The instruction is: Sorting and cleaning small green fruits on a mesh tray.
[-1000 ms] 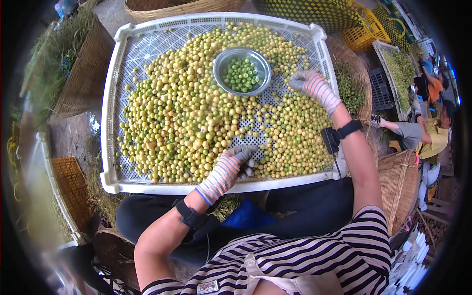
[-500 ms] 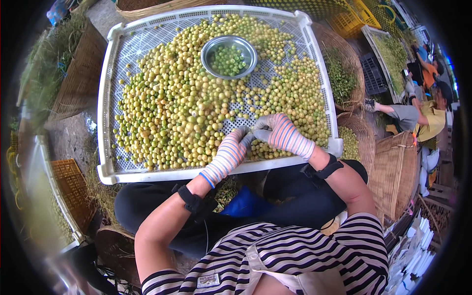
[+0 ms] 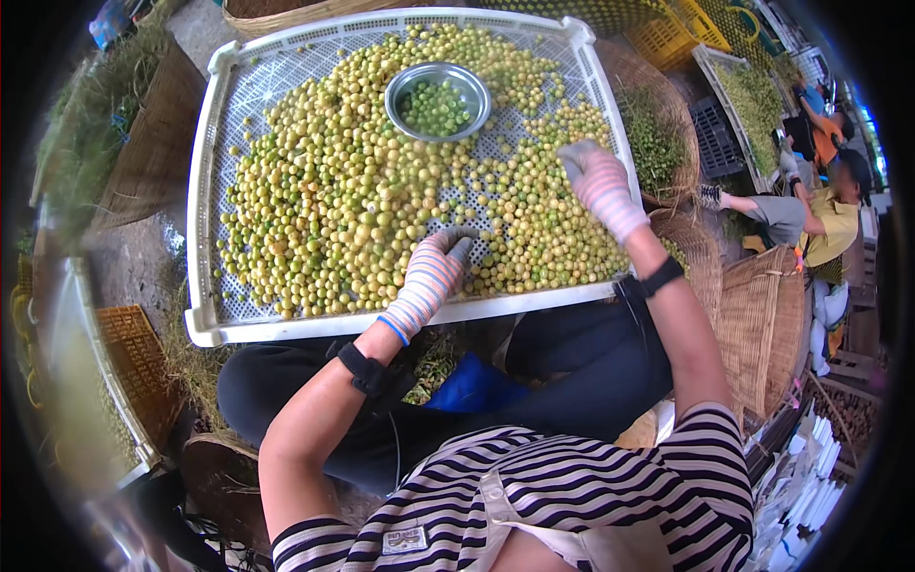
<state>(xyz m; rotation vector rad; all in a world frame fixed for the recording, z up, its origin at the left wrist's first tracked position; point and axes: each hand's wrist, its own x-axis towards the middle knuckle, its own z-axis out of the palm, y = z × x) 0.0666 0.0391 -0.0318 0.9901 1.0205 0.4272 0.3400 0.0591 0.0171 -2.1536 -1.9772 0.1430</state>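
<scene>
A white mesh tray [image 3: 276,71] lies across my lap, heaped with small round yellow-green fruits [image 3: 329,191]. Among them stands a shiny metal bowl [image 3: 485,100] with greener pieces [image 3: 435,109] inside. Both my hands wear striped, grey-tipped gloves. My left hand [image 3: 431,275] is over the tray's near middle, its fingers bent and drawn together; what they pinch, if anything, is hidden. Over the right-hand fruits, my right hand [image 3: 603,188] has its fingertips together and pointing down, and I cannot see what is between them.
Woven baskets [image 3: 148,157] with greenery stand at the left and right of the tray. An orange-brown plastic crate [image 3: 138,367] sits at the left, a yellow crate [image 3: 672,36] at the far right. Other people [image 3: 831,224] sit at the right. Dry stems lie near my knees.
My hands were together at the tray's near edge and are now apart. The right one has moved right and away from me; the left has shifted slightly left and farther over the tray.
</scene>
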